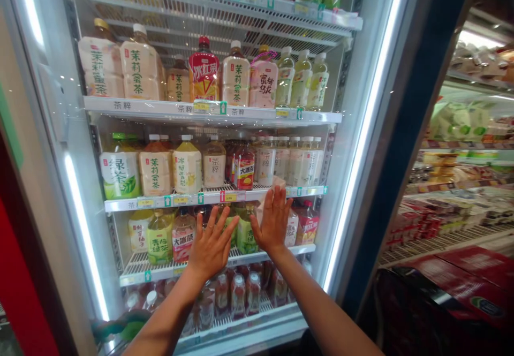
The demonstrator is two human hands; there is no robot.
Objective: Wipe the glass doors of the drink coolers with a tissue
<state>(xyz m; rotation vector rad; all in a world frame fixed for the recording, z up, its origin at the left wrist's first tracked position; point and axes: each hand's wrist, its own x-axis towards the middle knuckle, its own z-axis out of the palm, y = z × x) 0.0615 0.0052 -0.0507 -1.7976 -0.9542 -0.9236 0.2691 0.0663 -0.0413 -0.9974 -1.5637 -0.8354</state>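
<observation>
Both hands are raised flat before an open drinks cooler, fingers spread wide and holding nothing. The left hand (211, 246) hangs in front of the third shelf (136, 270), its fingertips near a green bottle (246, 233). The right hand (275, 221) sits just beside it, a little higher, fingertips reaching the edge of the second shelf (128, 204); whether either hand touches a bottle cannot be told.

Labels are in Chinese. On the top full shelf (160, 107), large bottles read 茉莉蜜茶 (140, 72), a red bottle (204, 75) reads 冰红茶, and a pink one (263, 83) reads 蜜桃乌龙. The shelf strip carries 茶粹. On the second shelf a green-capped bottle (119, 174) reads 绿茶, and a small red-labelled bottle (244, 169) reads 大冰茶. On the third shelf, a bottle (159, 238) reads 青柠绿茶 and its pink neighbour (183, 237) reads 大冰茶.

Yellow price tags line the shelf edges. Lit strips (86, 238) run down both sides of the cooler, and the dark door frame (401, 147) stands at the right. The bottles stand packed close, with little free room between them; the clearest gap lies above the bottle caps under each shelf.
</observation>
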